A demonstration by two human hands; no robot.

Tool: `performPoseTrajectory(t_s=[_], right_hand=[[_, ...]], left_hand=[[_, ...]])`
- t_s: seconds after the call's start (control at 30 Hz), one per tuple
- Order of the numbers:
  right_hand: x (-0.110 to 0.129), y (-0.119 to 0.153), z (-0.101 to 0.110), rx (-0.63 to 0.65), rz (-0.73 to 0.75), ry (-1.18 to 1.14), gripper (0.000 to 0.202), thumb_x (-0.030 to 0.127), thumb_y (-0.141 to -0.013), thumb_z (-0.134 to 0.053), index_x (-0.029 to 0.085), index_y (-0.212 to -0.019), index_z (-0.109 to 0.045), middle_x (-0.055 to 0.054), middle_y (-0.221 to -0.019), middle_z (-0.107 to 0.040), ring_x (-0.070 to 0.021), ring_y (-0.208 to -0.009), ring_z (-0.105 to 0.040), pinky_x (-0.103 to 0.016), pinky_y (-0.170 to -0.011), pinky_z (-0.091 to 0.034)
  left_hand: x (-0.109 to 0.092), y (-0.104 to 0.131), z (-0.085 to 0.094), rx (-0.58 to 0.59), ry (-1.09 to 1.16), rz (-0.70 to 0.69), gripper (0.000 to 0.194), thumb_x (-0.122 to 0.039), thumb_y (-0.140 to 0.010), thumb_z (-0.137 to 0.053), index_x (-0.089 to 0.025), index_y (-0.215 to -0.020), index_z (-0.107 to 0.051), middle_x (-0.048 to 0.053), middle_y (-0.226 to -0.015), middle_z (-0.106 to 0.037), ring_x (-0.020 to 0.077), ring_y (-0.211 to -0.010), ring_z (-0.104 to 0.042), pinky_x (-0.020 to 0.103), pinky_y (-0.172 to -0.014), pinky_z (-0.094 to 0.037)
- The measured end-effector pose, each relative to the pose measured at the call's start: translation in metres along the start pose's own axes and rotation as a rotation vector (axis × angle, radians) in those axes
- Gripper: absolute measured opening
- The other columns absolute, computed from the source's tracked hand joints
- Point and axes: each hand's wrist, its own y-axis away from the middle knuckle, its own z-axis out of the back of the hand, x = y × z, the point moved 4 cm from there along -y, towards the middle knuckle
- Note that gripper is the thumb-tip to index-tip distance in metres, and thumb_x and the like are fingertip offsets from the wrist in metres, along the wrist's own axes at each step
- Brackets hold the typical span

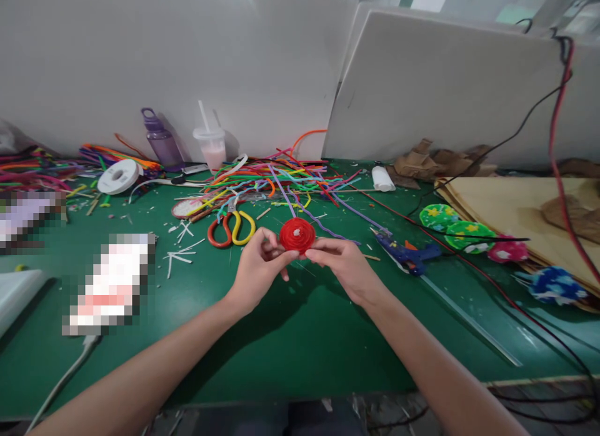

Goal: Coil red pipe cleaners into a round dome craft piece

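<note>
Our left hand [263, 258] and right hand [345, 268] share a pinching grip on the round red coiled fuzzy disc [297, 240]'s edge, likely to leave its pale centre [297, 232] uncovered.

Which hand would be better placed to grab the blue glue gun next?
Probably the right hand: the blue glue gun lies to its right, while the left hand is farther away. Both hold the red coil, so the left could steady it.

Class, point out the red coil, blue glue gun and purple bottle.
Red coil [297, 242]: head view, just below its white centre.
Blue glue gun [413, 258]: head view, body.
Purple bottle [164, 145]: head view, body.
</note>
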Motion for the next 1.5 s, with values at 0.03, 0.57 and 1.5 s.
performPoseTrajectory(t_s=[0.03,0.57,1.5], right_hand=[[0.001,0.000,0.000,-0.014,-0.001,0.014,0.016,0.034,-0.064,-0.074,0.019,-0.069,-0.071,0.000,-0.069,-0.068,-0.0138,-0.067,-0.059,-0.028,-0.066,-0.045],[-0.006,-0.001,-0.001,-0.050,0.019,-0.033,0.018,0.036,-0.069,-0.072,0.018,-0.075,-0.070,-0.003,-0.075,-0.070,-0.0182,-0.076,-0.064,-0.030,-0.070,-0.047],[-0.001,-0.002,0.002,-0.146,0.144,0.059,0.010,0.030,-0.070,-0.066,0.020,-0.069,-0.066,-0.001,-0.074,-0.068,-0.0186,-0.077,-0.062,-0.032,-0.077,-0.047]], left_hand=[[0.000,0.000,0.000,0.003,0.001,0.008,0.040,-0.024,-0.067,-0.077,-0.022,-0.075,-0.038,-0.005,-0.059,-0.060,0.0146,-0.059,-0.064,0.018,-0.037,-0.046],[0.002,-0.003,0.001,-0.012,0.013,0.033,0.039,-0.022,-0.067,-0.077,-0.021,-0.076,-0.039,-0.005,-0.060,-0.061,0.0137,-0.061,-0.065,0.017,-0.039,-0.046],[0.001,-0.007,0.005,-0.044,0.268,0.164,0.038,-0.023,-0.061,-0.083,-0.017,-0.073,-0.047,-0.008,-0.060,-0.053,0.0000,-0.039,-0.037,0.010,-0.032,-0.030]])
